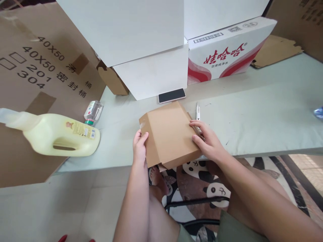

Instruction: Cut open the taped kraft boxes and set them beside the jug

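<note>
Between my hands is a brown cardboard box (174,131), partly folded, its flaps sticking out at the left and near sides. It is held at the table's front edge, with its near end over my lap. My left hand (140,144) grips the left flap, thumb on top and fingers behind. On the right side, my right hand (207,139) pinches the edge, thumb on the top face and fingers along the side. Just beyond my right fingers lies a slim silver utility knife (198,111). A phone (172,96) with a dark screen rests behind the box.
White boxes (151,74) and a red-and-white carton (227,53) stand along the back. At left are a large yellow jug (63,134), a small clear bottle (93,111) with a green cap, and a big printed carton (32,80). Flat cardboard (277,50) lies back right.
</note>
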